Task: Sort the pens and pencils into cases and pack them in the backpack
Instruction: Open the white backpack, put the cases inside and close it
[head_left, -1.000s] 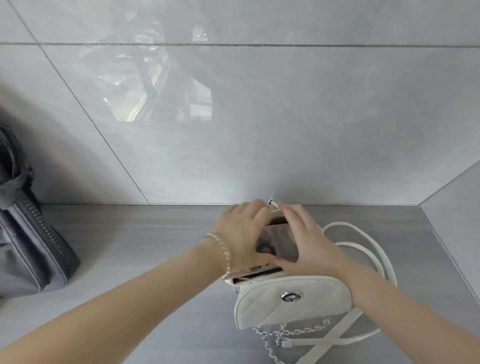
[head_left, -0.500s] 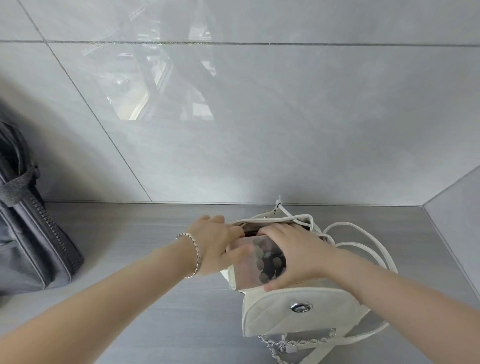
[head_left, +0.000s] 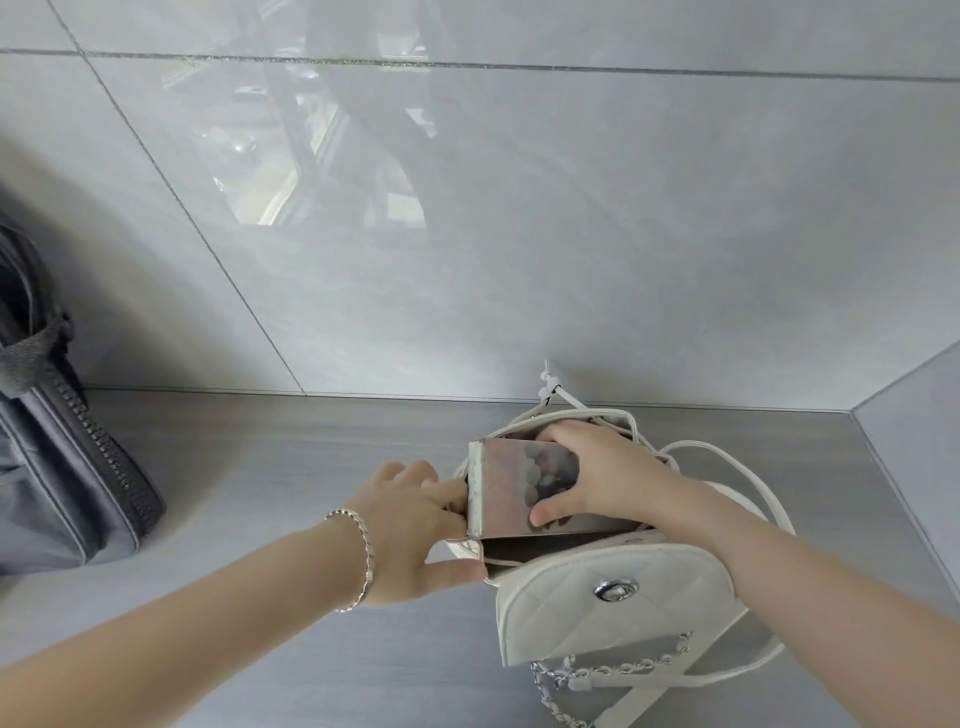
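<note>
My right hand (head_left: 618, 478) grips the silvery pencil case (head_left: 511, 488), half inside the white quilted backpack (head_left: 613, 592) at lower right, left hand (head_left: 410, 525) pinching its rim open; the case's corner could snag there and tip it.

From my seat I cannot see into the white backpack (head_left: 602, 414): its mouth is blocked by the shiny case (head_left: 511, 491) and the right hand (head_left: 610, 478). The case's lower edge is sunk behind the front flap (head_left: 649, 618), and I cannot make out what it holds; the dark blotches on its face are too blurred to read. The left hand (head_left: 410, 527) loses its fingertips behind the case's near edge, so I cannot tell whether they grip rim or case. The chain strap (head_left: 558, 678) runs off the bottom edge. The dark grey bag (head_left: 67, 467) is cut by the left edge.
</note>
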